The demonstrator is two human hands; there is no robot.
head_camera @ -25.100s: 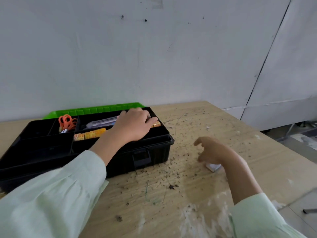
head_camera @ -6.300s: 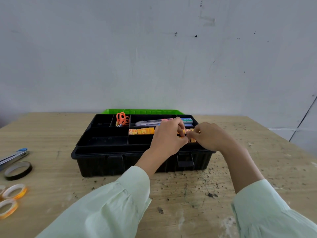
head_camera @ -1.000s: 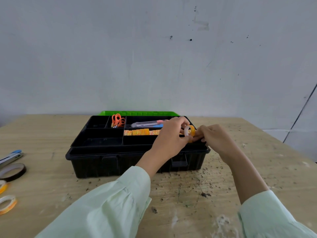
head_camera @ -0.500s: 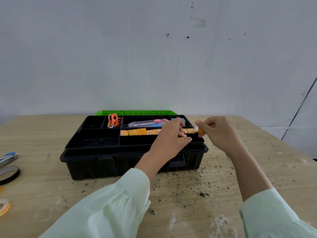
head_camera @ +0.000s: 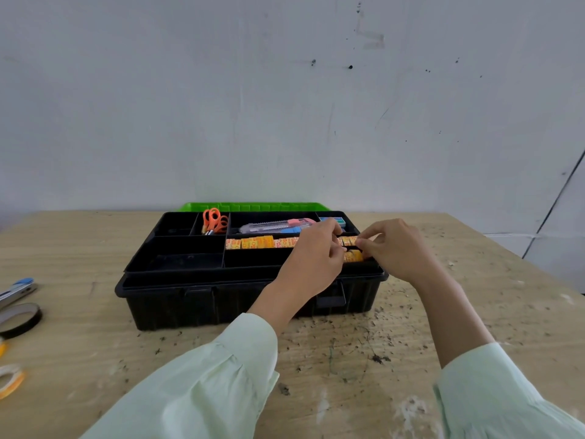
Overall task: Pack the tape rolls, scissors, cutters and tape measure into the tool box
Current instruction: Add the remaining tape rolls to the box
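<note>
The black tool box sits open at mid-table, its green lid folded back. Inside lie orange scissors, a cutter and a row of yellow tape rolls. Over the box's right end, my right hand pinches a small yellow tape roll at the end of that row. My left hand faces it with curled fingers on the rolls there. Another yellow roll stands in the front right compartment between both hands.
On the table's left edge lie a blue-tipped cutter, a black tape roll and a pale yellow roll. A small blue-green item sits in the box's back right compartment. Dirt specks cover the wood in front.
My right hand came down from above the box with the small roll to the right end of the row. My left hand stayed there.
</note>
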